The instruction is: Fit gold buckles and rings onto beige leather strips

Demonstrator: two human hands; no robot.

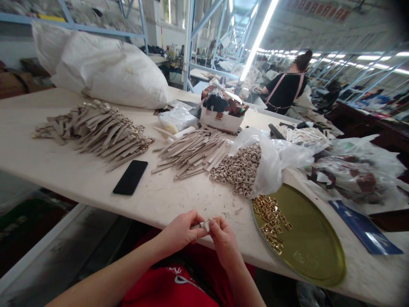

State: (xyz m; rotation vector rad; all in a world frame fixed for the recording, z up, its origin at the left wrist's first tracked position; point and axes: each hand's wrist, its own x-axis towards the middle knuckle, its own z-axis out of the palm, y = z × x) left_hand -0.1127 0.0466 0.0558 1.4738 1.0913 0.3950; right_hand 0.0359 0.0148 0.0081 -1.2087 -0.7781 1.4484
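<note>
A small beige strap (205, 224) is pinched between my two hands just above the table's front edge. My left hand (182, 231) is closed on its left part, thumb and forefinger pressed together. On the other end, the fingers of my right hand (224, 242) are closed too. Whether a loop or buckle is on the strap is hard to make out. Beyond my hands lie a heap of beige straps (191, 153) and a pile of small beige loops (241, 170) spilling from a clear plastic bag (271, 164). Gold buckles (270, 219) lie on a round tray (315, 243) to the right.
A black phone (131, 178) lies left of the straps, near a heap of buckled straps (105, 132). Behind are a big white sack (108, 70) and a filled box (220, 120). At right lies a blue packet (364, 228). A person (284, 89) works farther back.
</note>
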